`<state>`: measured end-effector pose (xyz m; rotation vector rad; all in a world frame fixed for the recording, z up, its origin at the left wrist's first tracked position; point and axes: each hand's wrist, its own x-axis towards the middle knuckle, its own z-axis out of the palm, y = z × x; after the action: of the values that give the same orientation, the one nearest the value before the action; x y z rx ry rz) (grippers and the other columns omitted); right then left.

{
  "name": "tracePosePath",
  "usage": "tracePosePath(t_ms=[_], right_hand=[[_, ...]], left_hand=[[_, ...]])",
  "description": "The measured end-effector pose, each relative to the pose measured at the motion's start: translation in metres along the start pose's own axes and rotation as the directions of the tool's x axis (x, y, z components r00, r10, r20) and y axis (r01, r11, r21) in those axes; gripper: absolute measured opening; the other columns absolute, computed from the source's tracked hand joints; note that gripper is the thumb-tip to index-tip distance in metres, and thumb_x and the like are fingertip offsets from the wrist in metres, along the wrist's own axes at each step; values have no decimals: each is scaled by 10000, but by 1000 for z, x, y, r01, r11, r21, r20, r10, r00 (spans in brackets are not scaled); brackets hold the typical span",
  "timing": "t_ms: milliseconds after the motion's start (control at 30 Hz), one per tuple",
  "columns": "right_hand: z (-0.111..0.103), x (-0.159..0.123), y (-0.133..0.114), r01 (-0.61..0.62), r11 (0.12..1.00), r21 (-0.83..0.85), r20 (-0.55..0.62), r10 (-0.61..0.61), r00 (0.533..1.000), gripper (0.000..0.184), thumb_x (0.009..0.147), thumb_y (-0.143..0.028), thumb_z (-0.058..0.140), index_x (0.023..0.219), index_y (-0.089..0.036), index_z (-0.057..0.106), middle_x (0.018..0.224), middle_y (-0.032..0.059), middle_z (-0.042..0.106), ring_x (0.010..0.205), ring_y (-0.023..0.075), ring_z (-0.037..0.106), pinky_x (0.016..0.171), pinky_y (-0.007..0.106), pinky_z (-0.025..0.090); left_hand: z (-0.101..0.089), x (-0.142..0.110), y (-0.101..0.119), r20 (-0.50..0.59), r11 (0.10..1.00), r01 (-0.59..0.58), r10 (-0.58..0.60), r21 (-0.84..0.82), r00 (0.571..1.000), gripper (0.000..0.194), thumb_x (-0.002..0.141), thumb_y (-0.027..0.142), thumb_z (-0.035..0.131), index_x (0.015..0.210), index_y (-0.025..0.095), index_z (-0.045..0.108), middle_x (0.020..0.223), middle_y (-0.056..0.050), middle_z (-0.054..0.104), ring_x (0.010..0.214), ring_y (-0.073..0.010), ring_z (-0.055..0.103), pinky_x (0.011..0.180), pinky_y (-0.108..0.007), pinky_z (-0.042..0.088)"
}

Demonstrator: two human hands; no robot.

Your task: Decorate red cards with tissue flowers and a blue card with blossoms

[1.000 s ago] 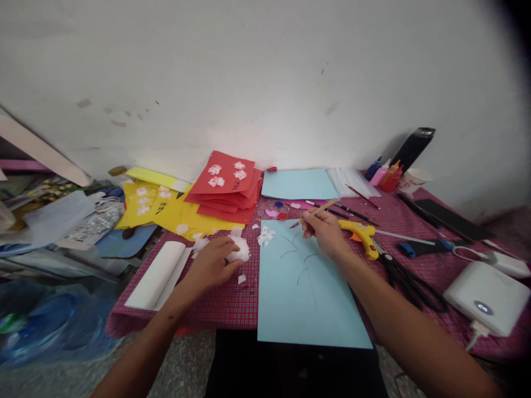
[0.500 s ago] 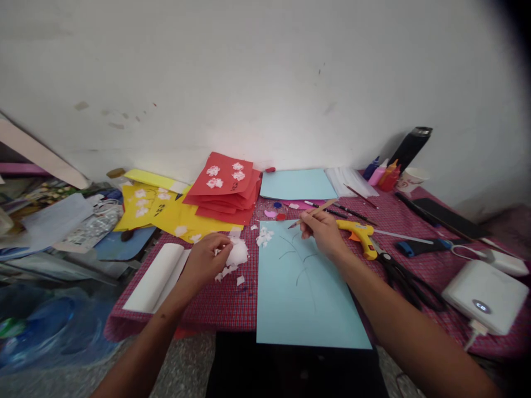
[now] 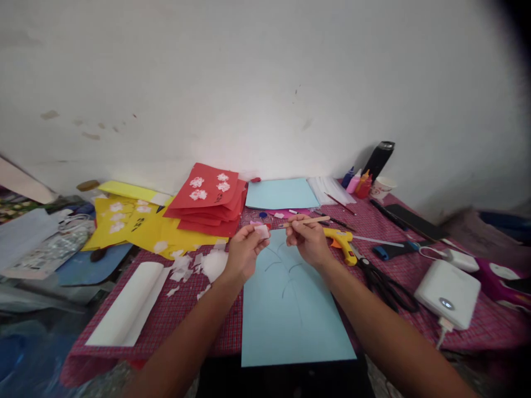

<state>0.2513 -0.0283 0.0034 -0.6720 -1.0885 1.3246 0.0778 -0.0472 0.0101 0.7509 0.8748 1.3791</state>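
A small square of white paper [image 3: 262, 231] is pinched between the thumb and fingers of my left hand [image 3: 243, 255], above the upper left corner of a light blue sheet [image 3: 290, 331]. My right hand [image 3: 309, 240] is closed around a wooden pencil [image 3: 318, 220], its dark tip pointing left, close to the paper square. Thin dark curved lines, like branches, run over the blue sheet below my hands. Left of my left wrist lie a white paper heap [image 3: 214, 264] and torn white scraps [image 3: 181, 267]. My left hand covers part of the sheet's upper left edge.
Red cards [image 3: 207, 204] with white blossoms are stacked behind, beside yellow sheets [image 3: 124, 221]. A folded white paper [image 3: 128, 304] lies at the left. To the right are a yellow glue gun [image 3: 343, 243], black-handled scissors [image 3: 385, 284], a white power bank [image 3: 448, 293] and a black flask [image 3: 378, 159].
My left hand has left the white paper heap and moved right, bringing up a paper square. The pencil now lies more level, its tip near that square. The view has shifted slightly.
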Motion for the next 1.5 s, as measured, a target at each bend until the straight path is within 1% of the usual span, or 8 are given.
tracePosePath(t_ms=[133, 333, 533, 700, 833, 967, 1233, 1500], right_hand=[[3, -3, 4, -5, 994, -105, 40, 10, 999, 209, 824, -388, 669, 924, -211, 623, 685, -10, 645, 464, 109, 519, 454, 243, 418], [8, -5, 7, 7, 978, -208, 79, 10, 997, 217, 821, -401, 678, 903, -209, 619, 722, 1, 668, 492, 108, 536, 473, 239, 421], [8, -5, 8, 20, 977, -213, 103, 2, 995, 200, 837, -382, 671, 920, -206, 624, 728, 3, 671, 494, 105, 540, 475, 239, 423], [9, -4, 8, 12, 969, -247, 78, 8, 997, 216, 820, -393, 688, 883, -197, 623, 710, -2, 665, 481, 99, 526, 460, 233, 410], [6, -1, 8, 0, 969, -246, 61, 15, 998, 189, 832, -367, 672, 881, -190, 627, 707, -2, 667, 484, 98, 530, 457, 228, 404], [1, 1, 11, -20, 979, -203, 53, 31, 998, 173, 829, -342, 674, 877, -182, 629, 701, -1, 668, 477, 94, 528, 456, 222, 398], [-2, 1, 13, -52, 984, -171, 107, 71, 992, 172, 828, -326, 682, 886, -171, 636, 708, 8, 680, 478, 97, 550, 459, 223, 406], [-1, 0, 13, -56, 977, -208, 139, 86, 986, 202, 836, -359, 692, 887, -169, 648, 731, 16, 699, 484, 106, 587, 472, 233, 434]], left_hand=[[-3, 3, -14, -12, 999, 2, -2, -39, 1000, 315, 700, 279, 781, 960, 147, 662, 886, -49, 710, 816, -134, 678, 812, -297, 543], [-9, 0, -15, -2, 998, 22, -22, -58, 1000, 306, 719, 271, 778, 979, 159, 664, 905, -52, 724, 843, -141, 690, 838, -310, 544], [-6, 0, -16, 19, 998, 18, -17, -63, 1000, 276, 732, 254, 762, 972, 155, 668, 904, -47, 721, 812, -127, 681, 800, -288, 546], [-6, -2, -14, 29, 997, 36, -34, -63, 999, 259, 747, 236, 735, 982, 149, 671, 895, -56, 725, 821, -142, 688, 828, -317, 544], [-5, -5, -11, 52, 994, 66, -62, -86, 997, 334, 709, 167, 717, 1039, 153, 670, 952, -71, 735, 874, -166, 698, 824, -320, 544], [-4, -5, -11, 92, 996, 63, -58, -60, 994, 410, 663, 153, 777, 1059, 165, 671, 977, -51, 729, 864, -138, 682, 764, -258, 537], [-5, -5, -13, 45, 1000, 23, -23, 5, 999, 377, 694, 245, 792, 1040, 141, 686, 910, -50, 722, 780, -125, 659, 721, -273, 550], [-7, -5, -14, 57, 998, 52, -51, -17, 997, 362, 690, 212, 802, 1018, 122, 678, 914, -72, 727, 784, -123, 663, 726, -261, 540]])
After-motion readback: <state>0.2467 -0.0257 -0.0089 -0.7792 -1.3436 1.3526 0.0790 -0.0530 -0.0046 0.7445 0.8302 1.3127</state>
